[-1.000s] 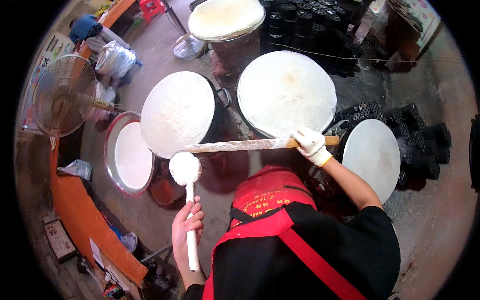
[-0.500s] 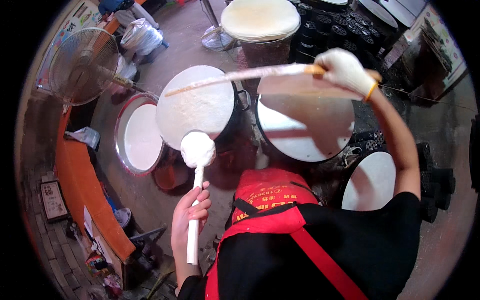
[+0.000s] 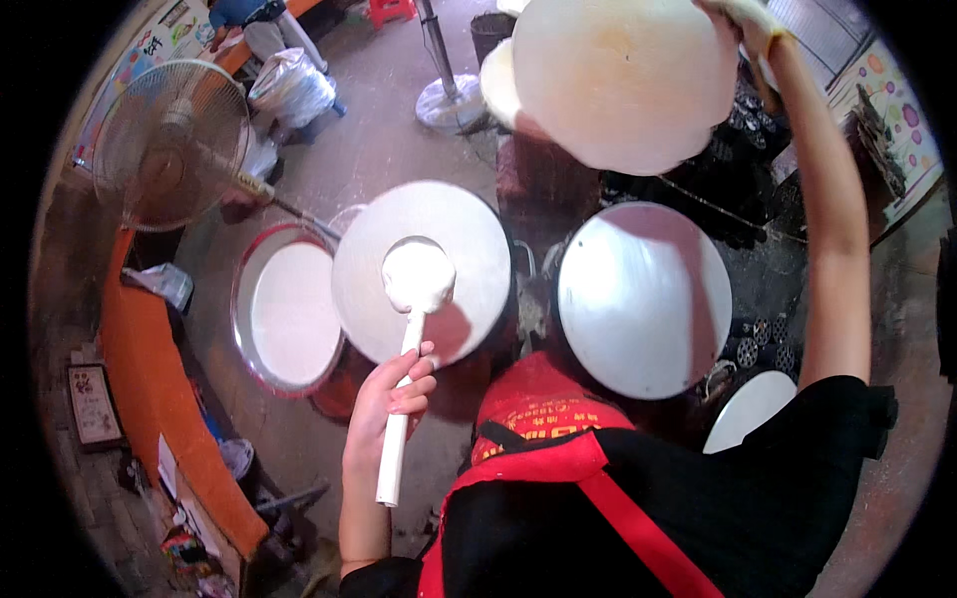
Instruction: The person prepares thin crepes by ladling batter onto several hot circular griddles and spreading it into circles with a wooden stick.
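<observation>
My left hand (image 3: 394, 394) is closed round the white handle of a ladle (image 3: 391, 458). White batter (image 3: 419, 277) fills the ladle's bowl, which is over the left round griddle (image 3: 364, 269). At the upper right, my gloved right hand (image 3: 750, 28) is raised at the right edge of a large, thin round pancake (image 3: 623, 85). The tan end of a wooden stick (image 3: 768, 92) shows below that hand; its fingers are partly blurred. The pancake spreads over a pale round stack (image 3: 500, 88), mostly covering it. A bare, shiny right griddle (image 3: 643, 299) lies nearer me.
A wide basin of white batter (image 3: 289, 309) stands left of the griddles. Beyond it is a standing fan (image 3: 171, 145). Black perforated cylinders (image 3: 763, 344) flank the right griddle, near a pale round lid (image 3: 748, 409). An orange counter (image 3: 159, 389) runs along the left. Someone (image 3: 264, 25) is at the back.
My right hand has moved farther away and up, and the pancake is now spread out over the stack. My left hand still holds the batter-filled ladle. The whole view has shifted.
</observation>
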The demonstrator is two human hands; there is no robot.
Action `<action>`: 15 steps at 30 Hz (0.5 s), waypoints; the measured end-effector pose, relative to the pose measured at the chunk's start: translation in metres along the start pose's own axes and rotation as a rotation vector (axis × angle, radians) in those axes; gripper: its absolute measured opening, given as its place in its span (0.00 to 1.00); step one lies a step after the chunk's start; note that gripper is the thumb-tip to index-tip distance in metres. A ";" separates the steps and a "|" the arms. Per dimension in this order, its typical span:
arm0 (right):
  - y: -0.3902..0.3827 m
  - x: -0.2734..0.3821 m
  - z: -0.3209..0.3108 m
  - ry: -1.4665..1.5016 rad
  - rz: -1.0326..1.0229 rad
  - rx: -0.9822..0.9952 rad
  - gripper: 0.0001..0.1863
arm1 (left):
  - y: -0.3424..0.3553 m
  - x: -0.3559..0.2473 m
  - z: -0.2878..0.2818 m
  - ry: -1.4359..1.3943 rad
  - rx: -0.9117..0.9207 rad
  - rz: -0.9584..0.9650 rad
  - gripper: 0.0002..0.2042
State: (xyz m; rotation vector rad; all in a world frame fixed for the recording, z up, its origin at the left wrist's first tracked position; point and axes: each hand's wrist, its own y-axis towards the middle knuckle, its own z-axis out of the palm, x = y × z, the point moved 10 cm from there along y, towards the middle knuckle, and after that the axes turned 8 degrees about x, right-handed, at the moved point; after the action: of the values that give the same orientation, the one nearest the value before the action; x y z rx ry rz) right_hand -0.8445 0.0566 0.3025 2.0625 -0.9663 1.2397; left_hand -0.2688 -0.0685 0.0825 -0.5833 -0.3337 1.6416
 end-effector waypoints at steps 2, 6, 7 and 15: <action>0.038 -0.081 -0.006 0.038 0.120 -0.138 0.15 | 0.022 -0.030 0.005 0.064 0.009 0.008 0.11; 0.053 -0.232 0.082 0.680 0.293 -0.258 0.15 | 0.062 -0.088 0.009 0.204 -0.045 0.013 0.09; 0.050 -0.265 0.104 0.739 0.327 -0.274 0.16 | 0.072 -0.100 0.011 0.233 -0.048 0.002 0.09; -0.013 -0.362 0.215 0.569 0.495 -0.763 0.07 | 0.113 -0.153 0.016 0.276 0.004 -0.087 0.07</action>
State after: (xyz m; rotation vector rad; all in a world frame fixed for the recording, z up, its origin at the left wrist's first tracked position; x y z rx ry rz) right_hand -0.8400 0.0132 -0.1165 0.8475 -1.4092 1.2978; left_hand -0.3612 -0.2350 0.0635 -0.7720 -0.1505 1.4560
